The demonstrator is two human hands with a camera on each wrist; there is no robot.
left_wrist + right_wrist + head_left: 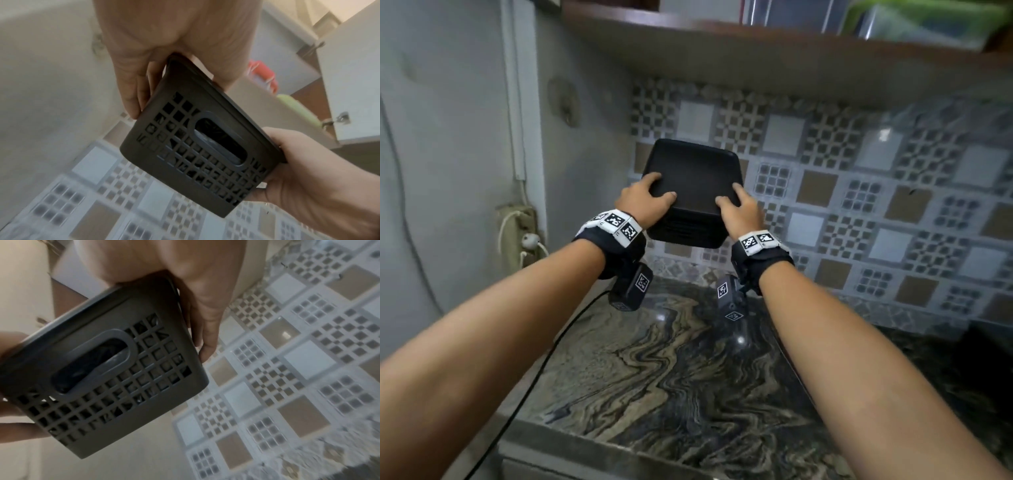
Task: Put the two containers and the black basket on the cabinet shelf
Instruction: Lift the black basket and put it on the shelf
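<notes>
I hold the black basket [693, 178] in the air with both hands, above the counter and below the cabinet shelf [722, 37]. It has lattice sides with a handle slot [222, 142] and a flat black top. My left hand [659, 186] grips its near left corner, thumb on top. My right hand [731, 195] grips the near right corner the same way. The right wrist view shows the basket [107, 369] tilted, my fingers [203, 344] down its side. Two containers stand on the shelf, one with a green lid [924, 24] and one clear [791, 13].
A marbled stone counter [688, 370] lies below the basket, with a black cable [544, 359] across its left edge. Patterned wall tiles [859, 192] stand behind. A wall socket [517, 233] is at the left. The white cabinet door [349, 65] hangs open.
</notes>
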